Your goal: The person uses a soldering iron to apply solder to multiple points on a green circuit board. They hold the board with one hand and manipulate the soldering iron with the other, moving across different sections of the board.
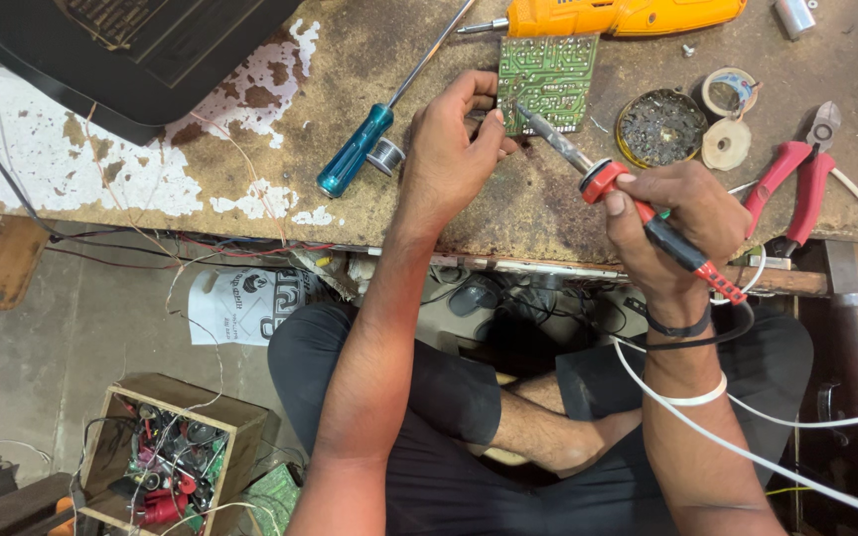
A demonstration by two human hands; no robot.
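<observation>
A green circuit board [551, 79] lies on the worn wooden bench [369, 208]. My left hand [452, 149] rests at the board's left edge, its fingers pinched as if holding thin solder wire, which I cannot make out. My right hand [682, 218] grips a red-and-black soldering iron [638, 203] like a pen. The iron's metal tip [528, 121] touches the board's lower left part, just beside my left fingertips. A white cord [747, 452] runs from the iron past my right wrist.
A blue-handled screwdriver [359, 147] and a solder spool [385, 156] lie left of my hand. An orange power tool [618, 15] sits behind the board. A round tin [660, 127], tape rolls [727, 94] and red pliers [796, 184] are to the right. A black case [121, 55] is at top left.
</observation>
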